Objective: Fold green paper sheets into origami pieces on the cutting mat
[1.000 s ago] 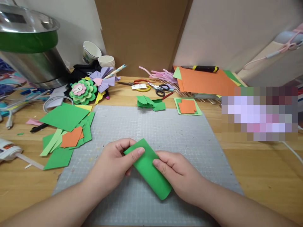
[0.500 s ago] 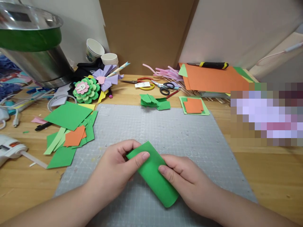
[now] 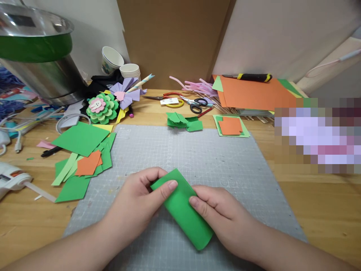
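Note:
A folded green sheet of paper (image 3: 184, 214) is held above the grey cutting mat (image 3: 225, 165), tilted with its lower end toward the right. My left hand (image 3: 143, 195) pinches its upper left part, thumb on top and fingers behind. From the right side, my right hand (image 3: 220, 214) grips the long edge, its thumb lying on the face of the paper. The fingers behind the sheet are partly hidden. Beyond the hands, a folded green paper piece (image 3: 184, 122) rests at the mat's far edge.
Paper scraps (image 3: 84, 139) overlap the mat's left edge, near a glue gun (image 3: 14, 177). Scissors (image 3: 196, 103) and pink stems (image 3: 200, 87) lie at the back. Small paper squares (image 3: 231, 126) sit at the far right, before orange sheets (image 3: 254, 92) topped by a utility knife (image 3: 255, 77).
Almost nothing differs. Both hands keep the same hold on the green paper, whose lower end has shifted very slightly downward.

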`<state>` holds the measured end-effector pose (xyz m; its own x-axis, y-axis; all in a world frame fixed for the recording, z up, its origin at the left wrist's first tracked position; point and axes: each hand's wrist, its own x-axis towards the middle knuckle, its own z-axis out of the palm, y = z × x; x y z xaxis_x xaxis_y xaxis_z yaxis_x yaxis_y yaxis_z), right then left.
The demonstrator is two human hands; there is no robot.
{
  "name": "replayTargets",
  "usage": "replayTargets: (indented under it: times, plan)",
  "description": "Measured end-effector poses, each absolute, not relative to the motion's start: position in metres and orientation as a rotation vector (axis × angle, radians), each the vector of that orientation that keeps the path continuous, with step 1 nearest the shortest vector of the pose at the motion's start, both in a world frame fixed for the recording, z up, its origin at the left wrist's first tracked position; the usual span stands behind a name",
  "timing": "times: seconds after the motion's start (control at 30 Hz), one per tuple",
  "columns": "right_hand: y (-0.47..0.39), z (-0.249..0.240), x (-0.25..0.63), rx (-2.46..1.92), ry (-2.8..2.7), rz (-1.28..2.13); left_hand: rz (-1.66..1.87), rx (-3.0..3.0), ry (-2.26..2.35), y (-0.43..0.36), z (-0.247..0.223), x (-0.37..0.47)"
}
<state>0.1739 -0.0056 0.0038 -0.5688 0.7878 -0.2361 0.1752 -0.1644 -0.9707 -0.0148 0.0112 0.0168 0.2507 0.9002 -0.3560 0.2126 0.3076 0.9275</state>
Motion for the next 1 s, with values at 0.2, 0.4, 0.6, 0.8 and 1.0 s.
replayTargets:
  times: [0.2,0.4,0.6,0.8,1.0]
  plan:
    - [-0.005,-0.001,0.171,-1.033,-0.915,2.184,1.016,2.007,1.198,0.007,0.021,-0.025]
    - [0.003,-0.001,0.173,-0.848,-0.625,2.355,0.672,2.75,0.997,0.008,0.026,-0.028]
    - [0.005,-0.002,0.177,-0.974,-0.671,2.348,0.791,2.34,1.087,0.014,0.024,-0.027]
    - [0.001,-0.005,0.178,-0.92,-1.058,1.84,0.651,1.057,1.134,0.016,0.02,-0.022]
    - [-0.009,0.001,0.171,-1.203,-1.295,1.712,0.602,1.037,1.043,0.008,0.016,-0.015]
